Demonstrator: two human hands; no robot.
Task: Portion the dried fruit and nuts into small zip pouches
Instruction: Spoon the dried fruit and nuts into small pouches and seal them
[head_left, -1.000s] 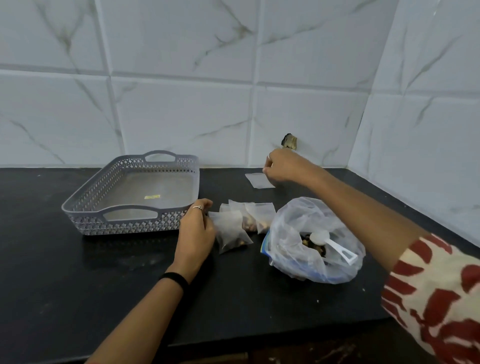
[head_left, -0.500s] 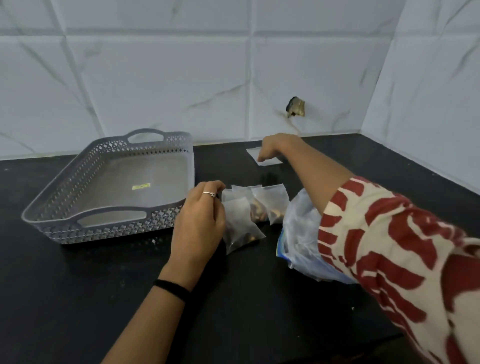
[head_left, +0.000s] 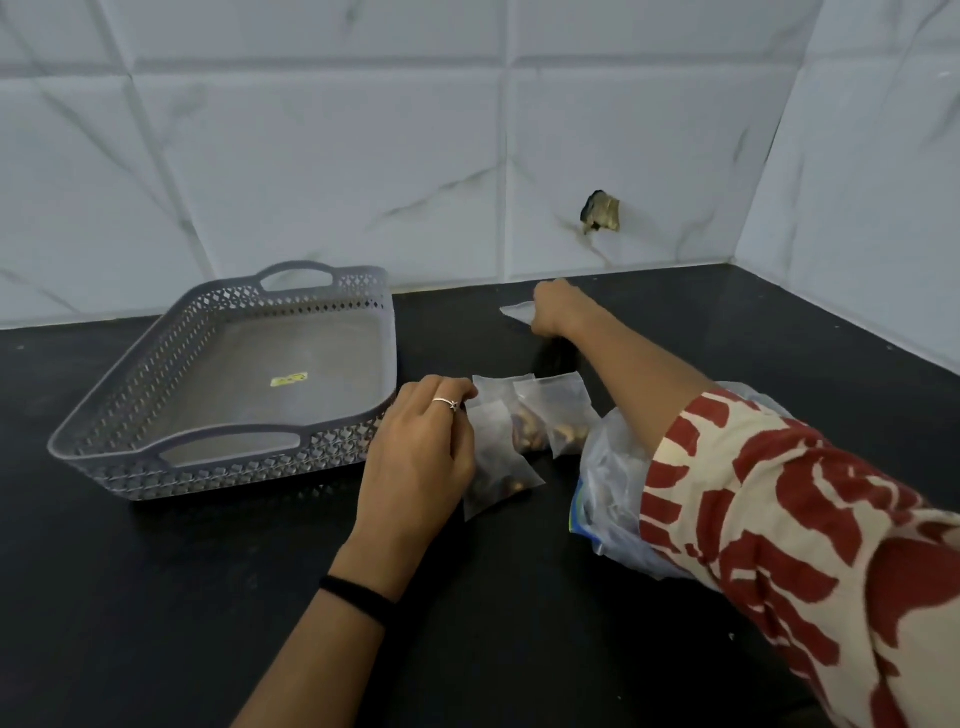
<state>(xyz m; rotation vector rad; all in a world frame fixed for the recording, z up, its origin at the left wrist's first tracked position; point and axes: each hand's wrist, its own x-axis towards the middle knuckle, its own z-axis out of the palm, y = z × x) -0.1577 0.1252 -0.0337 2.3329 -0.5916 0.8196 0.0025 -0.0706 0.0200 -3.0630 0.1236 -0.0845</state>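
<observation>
Beside the grey lattice tray, on its right, three small zip pouches lie bunched together on the black counter, each holding a small load of brown dried fruit and nuts. Nearest the tray, the left hand rests on the closest filled pouch, its fingers curled over the pouch's top edge; a ring shows on one finger and a black band circles the wrist. To the right of the pouches, farther from the tray, sits a large clear bag with a blue strip at its mouth, mostly hidden by a red-and-cream patterned sleeve; what it holds cannot be made out. Beyond the pouches, toward the wall and well apart from the tray, the right hand reaches out with its fingers bent onto an empty flat pouch lying on the counter, seemingly pinching its edge, though the grip itself is hidden. Inside the tray only a small yellow sticker shows on its floor. White marble-veined tiles cover both walls of the corner, with a broken hole in the tile above the right hand.
</observation>
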